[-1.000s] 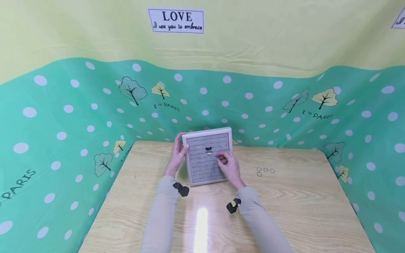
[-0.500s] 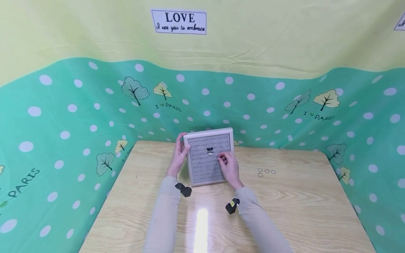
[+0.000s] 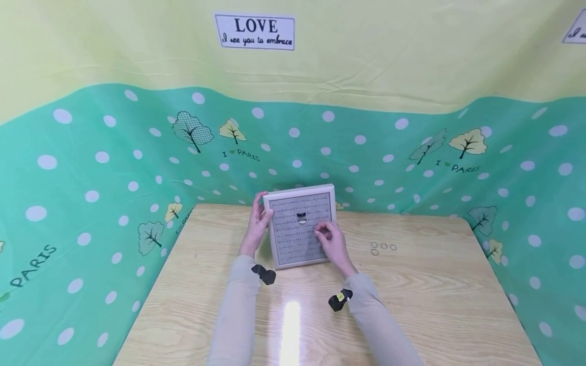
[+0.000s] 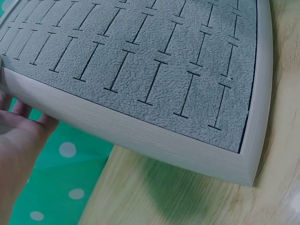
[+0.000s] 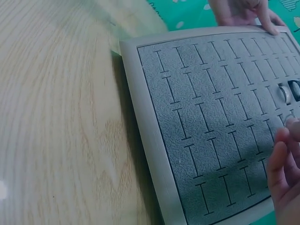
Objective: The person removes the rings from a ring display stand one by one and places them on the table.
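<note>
Near the far edge of the table: a grey slotted ring tray (image 3: 299, 226) in a pale frame, propped up with its far side raised, closer to the far-left corner than to the far-right one.
Left hand: the left hand (image 3: 259, 221) grips the tray's left edge, fingers curled behind the frame and thumb at the front, as the left wrist view also shows (image 4: 18, 140).
Right hand: the right hand (image 3: 330, 239) rests on the right half of the felt, fingertips (image 5: 281, 154) drawn together low on the face; I cannot tell whether they pinch a ring between them.
Tray contents: two rings (image 3: 302, 218) sit in slots near the middle, one dark above, one silvery below; every other slot I can see is bare (image 5: 201, 126).
Loose rings: four small rings (image 3: 383, 247) lie on the table (image 3: 435, 305) to the right of the tray, well apart from both hands.
Step in hand: seemingly seating a ring into a slot just beside the two already placed, while the other hand steadies the frame.
Next move calls for: by my reckoning, a firm press straight into the slit with the frame held fast, then a reach toward the loose rings.
</note>
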### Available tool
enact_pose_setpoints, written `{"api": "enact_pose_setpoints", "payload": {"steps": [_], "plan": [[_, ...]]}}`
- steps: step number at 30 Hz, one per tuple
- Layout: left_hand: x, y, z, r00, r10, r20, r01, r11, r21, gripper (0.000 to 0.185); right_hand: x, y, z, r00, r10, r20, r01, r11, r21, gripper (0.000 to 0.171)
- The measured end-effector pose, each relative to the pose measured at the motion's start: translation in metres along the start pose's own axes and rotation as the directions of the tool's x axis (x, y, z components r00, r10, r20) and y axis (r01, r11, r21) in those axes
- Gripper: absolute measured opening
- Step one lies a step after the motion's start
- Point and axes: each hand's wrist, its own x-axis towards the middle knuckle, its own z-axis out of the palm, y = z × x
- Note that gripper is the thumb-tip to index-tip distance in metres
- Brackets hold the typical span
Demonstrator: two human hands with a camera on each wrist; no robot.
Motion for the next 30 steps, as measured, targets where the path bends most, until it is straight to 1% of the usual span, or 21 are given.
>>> {"api": "enact_pose_setpoints", "payload": {"steps": [3, 6, 8, 10, 13, 16, 20, 23, 27, 30], "plan": [[0.000, 0.000, -0.001, 1.000, -0.008, -0.002, 0.008, 1.000, 0.002, 0.057, -0.004, 0.000, -0.003, 0.998, 0.062, 0.033, -0.064, 0.996, 0.062, 0.005], [-0.002, 0.002, -0.001, 1.000, -0.022, -0.001, 0.022, 1.000, -0.014, 0.056, -0.008, -0.001, -0.007, 0.990, 0.128, 0.062, -0.135, 0.984, 0.115, 0.007], [-0.003, 0.006, -0.001, 0.999, -0.031, 0.005, 0.032, 0.999, -0.030, 0.056, -0.011, -0.003, -0.010, 0.985, 0.157, 0.076, -0.167, 0.975, 0.145, 0.009], [-0.005, 0.012, 0.000, 0.999, -0.035, 0.012, 0.036, 0.999, -0.041, 0.056, -0.015, -0.009, -0.015, 0.982, 0.171, 0.079, -0.182, 0.971, 0.155, 0.009], [-0.008, 0.018, 0.002, 0.999, -0.042, 0.020, 0.043, 0.998, -0.037, 0.057, -0.020, -0.015, -0.020, 0.984, 0.164, 0.069, -0.174, 0.970, 0.167, 0.008], [-0.009, 0.020, 0.003, 0.999, -0.046, 0.018, 0.046, 0.998, -0.029, 0.056, -0.024, -0.007, -0.023, 0.981, 0.191, 0.039, -0.195, 0.965, 0.172, 0.007], [-0.006, 0.010, 0.001, 0.999, -0.049, 0.003, 0.049, 0.998, -0.033, 0.055, -0.028, 0.012, -0.026, 0.969, 0.247, -0.014, -0.242, 0.958, 0.153, 0.008], [-0.002, 0.001, 0.000, 0.999, -0.043, -0.012, 0.043, 0.999, -0.024, 0.056, -0.032, 0.019, -0.030, 0.963, 0.264, -0.046, -0.256, 0.957, 0.139, 0.009], [-0.001, -0.002, 0.000, 0.999, -0.023, -0.022, 0.022, 1.000, -0.006, 0.056, -0.039, 0.026, -0.036, 0.952, 0.300, -0.068, -0.287, 0.946, 0.150, 0.010], [-0.001, -0.002, 0.001, 1.000, -0.019, -0.025, 0.018, 1.000, -0.008, 0.057, -0.045, 0.031, -0.041, 0.942, 0.329, -0.074, -0.315, 0.937, 0.152, 0.011]]}}
